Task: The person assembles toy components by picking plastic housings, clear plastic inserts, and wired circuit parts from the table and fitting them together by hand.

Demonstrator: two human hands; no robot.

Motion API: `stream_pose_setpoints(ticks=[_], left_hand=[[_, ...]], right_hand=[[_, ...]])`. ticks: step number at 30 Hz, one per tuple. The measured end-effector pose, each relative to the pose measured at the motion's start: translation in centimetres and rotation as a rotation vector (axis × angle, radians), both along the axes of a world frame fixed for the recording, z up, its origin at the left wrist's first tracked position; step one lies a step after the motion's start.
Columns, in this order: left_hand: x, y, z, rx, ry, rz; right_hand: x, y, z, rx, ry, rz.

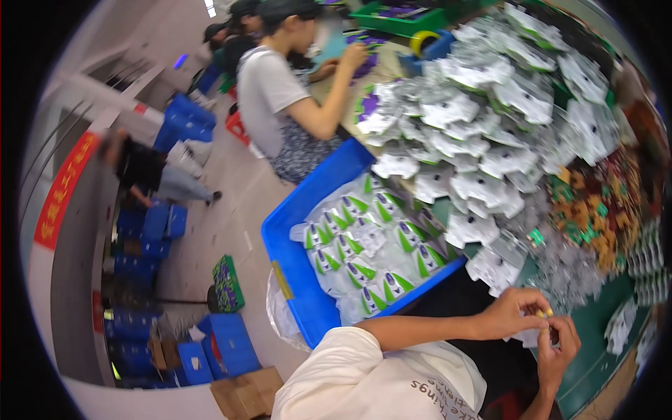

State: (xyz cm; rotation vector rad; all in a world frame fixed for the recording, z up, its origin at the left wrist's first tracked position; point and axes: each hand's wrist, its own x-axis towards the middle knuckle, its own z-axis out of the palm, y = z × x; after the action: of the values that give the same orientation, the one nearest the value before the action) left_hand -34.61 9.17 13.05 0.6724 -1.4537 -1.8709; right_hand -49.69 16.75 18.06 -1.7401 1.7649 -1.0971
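- Head view: both forearms enter from the lower edge and meet at the lower right of the frame, over the near edge of the green table (595, 364).
- The left hand (514, 313) reaches across from the left on a bare forearm, wrist bent, its fingers curled and its fingertips pinched on a small yellow piece (545, 313).
- The right hand (558, 343) comes up from below, fingers bent, closed against the same yellow piece and a clear plastic pouch (530, 337) that shows just under the left hand; how much of the pouch each hand grips cannot be told.
- The yellow piece sits between the two hands' fingertips, with the hands touching or nearly touching each other there.
- Just above the hands, toward the centre right, lies a big heap of clear and silver packaged goods (483, 140) spread over the table.
- Left of the hands, at the centre of the frame, a blue plastic crate (308, 203) holds packets with green and white triangles (364, 245).
- At the right of the frame, beyond the hands, is a scatter of small orange and green parts (595, 210).
- At the top, another person in a white shirt (269, 91) sits at the table, one hand raised over it.
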Motion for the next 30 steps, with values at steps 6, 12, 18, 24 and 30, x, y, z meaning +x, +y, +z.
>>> stream_pose_setpoints(ticks=[6, 12, 18, 24, 30], left_hand=[[1.8, 0.0, -1.1, 0.335, 0.139, -0.189], [1.3, 0.6, -0.5, 0.811, 0.175, -0.297], [2.7, 1.4, -0.6, -1.047, -0.581, 0.142], [1.5, 2.8, -2.9, -1.023, -0.652, -0.077], [2.1, 3.3, -3.2, -0.967, -0.523, -0.058]], right_hand=[[-0.7, -0.2, -1.0, 0.051, -0.203, 0.13], [-1.3, 0.8, -1.2, 0.119, -0.207, 0.032], [-4.1, 1.8, 0.3, 0.177, -0.253, -0.16], [-2.6, 1.6, -2.1, 0.064, 0.105, -0.033], [-0.9, 0.9, -4.4, 0.057, 0.501, 0.145]])
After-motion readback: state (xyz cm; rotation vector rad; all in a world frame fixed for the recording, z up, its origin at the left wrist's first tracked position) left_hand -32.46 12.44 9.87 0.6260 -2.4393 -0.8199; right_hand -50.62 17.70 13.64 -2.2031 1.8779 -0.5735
